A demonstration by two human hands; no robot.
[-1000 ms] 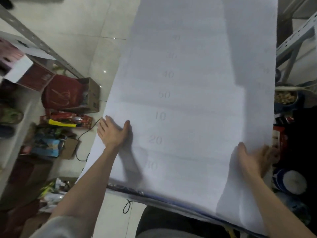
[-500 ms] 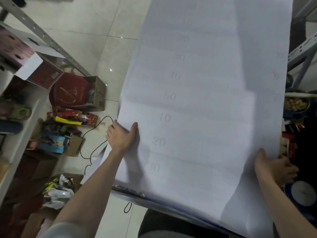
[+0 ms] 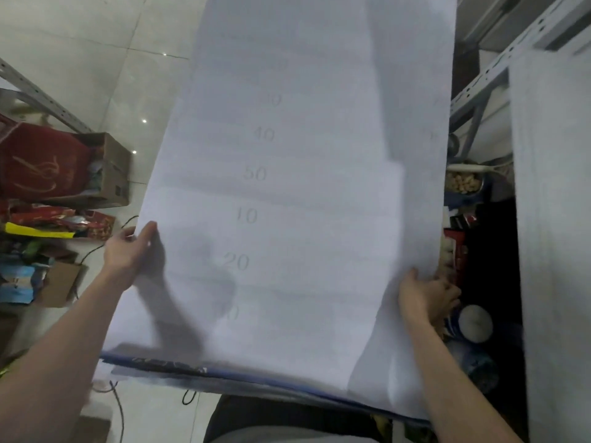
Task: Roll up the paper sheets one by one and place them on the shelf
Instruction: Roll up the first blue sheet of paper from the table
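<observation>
Paper sheet (image 3: 303, 219), unrolled: your left hand (image 3: 126, 251) and right hand (image 3: 425, 295) clamp fingers (image 3: 147, 232) on its edges; rolling not begun.

Head view (sole camera): looks forward-down, close over paper sheet (image 3: 303, 219).

Matt white paper sheet (image 3: 303, 219) (faint print); glossy floor tiles (image 3: 96, 59); cardboard box (image 3: 113, 169).
</observation>
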